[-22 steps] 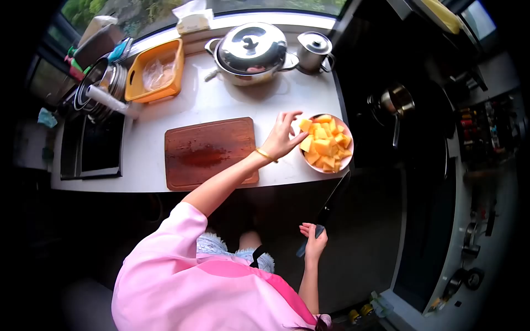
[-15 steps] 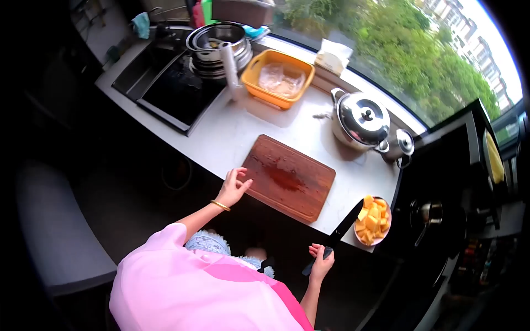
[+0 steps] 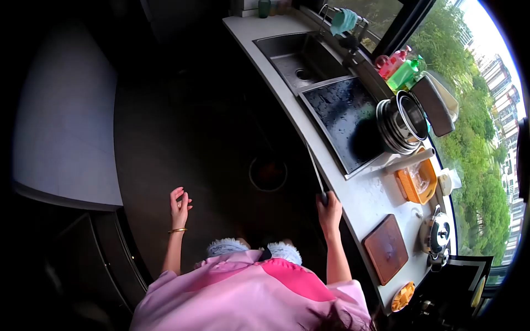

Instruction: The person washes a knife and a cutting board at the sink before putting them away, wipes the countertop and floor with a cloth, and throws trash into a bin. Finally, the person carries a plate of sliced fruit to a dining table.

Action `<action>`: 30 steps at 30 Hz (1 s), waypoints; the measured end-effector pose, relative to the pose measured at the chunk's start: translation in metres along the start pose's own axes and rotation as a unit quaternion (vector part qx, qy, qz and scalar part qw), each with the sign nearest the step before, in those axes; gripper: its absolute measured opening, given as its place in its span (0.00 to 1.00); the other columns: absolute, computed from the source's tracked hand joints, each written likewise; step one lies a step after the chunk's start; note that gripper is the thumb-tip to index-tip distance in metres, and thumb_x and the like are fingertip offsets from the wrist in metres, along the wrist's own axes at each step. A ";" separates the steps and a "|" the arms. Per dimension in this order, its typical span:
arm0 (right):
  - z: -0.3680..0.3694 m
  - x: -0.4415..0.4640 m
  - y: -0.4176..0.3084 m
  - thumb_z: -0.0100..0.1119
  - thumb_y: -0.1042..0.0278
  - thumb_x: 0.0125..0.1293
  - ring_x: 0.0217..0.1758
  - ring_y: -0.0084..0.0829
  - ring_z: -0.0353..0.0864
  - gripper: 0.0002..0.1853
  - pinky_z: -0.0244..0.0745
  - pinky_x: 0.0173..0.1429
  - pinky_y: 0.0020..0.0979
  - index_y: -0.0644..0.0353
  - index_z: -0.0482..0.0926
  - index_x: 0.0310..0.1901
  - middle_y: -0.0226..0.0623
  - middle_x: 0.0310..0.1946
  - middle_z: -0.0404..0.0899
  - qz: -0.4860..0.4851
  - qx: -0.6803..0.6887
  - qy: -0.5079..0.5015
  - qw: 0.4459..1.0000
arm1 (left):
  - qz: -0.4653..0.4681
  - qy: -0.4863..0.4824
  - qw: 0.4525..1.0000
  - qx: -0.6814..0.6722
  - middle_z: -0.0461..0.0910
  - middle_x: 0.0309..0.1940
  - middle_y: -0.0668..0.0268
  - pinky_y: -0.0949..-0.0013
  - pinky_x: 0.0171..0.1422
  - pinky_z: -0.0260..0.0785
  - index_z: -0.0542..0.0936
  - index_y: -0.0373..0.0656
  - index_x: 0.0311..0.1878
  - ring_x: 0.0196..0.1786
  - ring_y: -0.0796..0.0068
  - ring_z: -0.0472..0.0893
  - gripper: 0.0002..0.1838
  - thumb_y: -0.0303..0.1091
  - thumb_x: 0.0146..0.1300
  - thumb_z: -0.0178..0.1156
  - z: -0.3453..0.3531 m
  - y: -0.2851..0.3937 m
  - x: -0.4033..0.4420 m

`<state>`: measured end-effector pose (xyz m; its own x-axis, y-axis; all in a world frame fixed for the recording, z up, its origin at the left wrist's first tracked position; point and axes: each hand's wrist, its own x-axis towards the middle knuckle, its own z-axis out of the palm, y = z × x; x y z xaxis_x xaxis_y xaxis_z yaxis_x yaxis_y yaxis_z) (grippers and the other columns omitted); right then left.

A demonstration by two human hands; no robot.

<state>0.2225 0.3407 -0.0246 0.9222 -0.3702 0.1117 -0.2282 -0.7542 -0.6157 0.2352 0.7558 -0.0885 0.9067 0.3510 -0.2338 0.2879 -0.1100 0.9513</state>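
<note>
My right hand [image 3: 329, 209] is closed round the handle of a knife [image 3: 315, 166], whose blade points up and away along the front edge of the counter [image 3: 349, 203]. Over the dark floor, my left hand [image 3: 180, 205] hangs with its fingers apart and a gold bangle at the wrist, touching nothing. A wet brown cutting board [image 3: 386, 249] lies on the counter to the right of my right hand. Beyond it, near the counter's end, is a bowl of orange fruit chunks [image 3: 403, 297].
A sink [image 3: 303, 62] and a black drainboard [image 3: 345, 118] lie ahead. Stacked steel bowls [image 3: 406, 118], a yellow basket [image 3: 418, 179] and a lidded pot [image 3: 435, 232] stand along the window. A round bin [image 3: 268, 174] is on the floor; a grey surface [image 3: 66, 116] is at left.
The view has swung left towards the sink. My left hand has moved from the fruit, past the board, to over the floor. The knife, still in my right hand, has come to the counter's front edge.
</note>
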 end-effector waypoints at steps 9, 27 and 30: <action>0.094 0.156 -0.082 0.61 0.71 0.46 0.37 0.42 0.73 0.12 0.69 0.36 0.40 0.57 0.69 0.33 0.38 0.30 0.71 -0.094 -0.248 0.060 0.962 | -0.069 0.008 0.993 -0.100 0.69 0.47 0.70 0.77 0.39 0.68 0.66 0.50 0.53 0.39 0.82 0.74 0.15 0.41 0.65 0.49 -0.052 0.020 0.143; 0.220 0.504 -0.099 0.58 0.69 0.45 0.39 0.36 0.73 0.05 0.69 0.39 0.36 0.53 0.79 0.27 0.36 0.29 0.71 -0.105 -0.316 -0.022 0.943 | -0.086 -0.069 0.990 -0.085 0.71 0.46 0.71 0.77 0.41 0.66 0.68 0.52 0.51 0.40 0.81 0.74 0.15 0.42 0.63 0.52 0.021 0.143 0.540; 0.189 0.532 -0.060 0.61 0.70 0.41 0.48 0.33 0.67 0.07 0.64 0.44 0.34 0.51 0.80 0.27 0.34 0.39 0.67 -0.036 -0.386 -0.021 0.922 | -0.076 -0.160 0.984 0.026 0.70 0.47 0.68 0.79 0.38 0.68 0.67 0.49 0.52 0.38 0.81 0.75 0.15 0.38 0.63 0.53 0.115 0.175 0.615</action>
<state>0.7858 0.2914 -0.0763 0.9512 -0.2951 0.0904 -0.3051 -0.9432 0.1315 0.8786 0.8452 -0.0887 0.9004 0.0576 -0.4312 0.4350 -0.1284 0.8912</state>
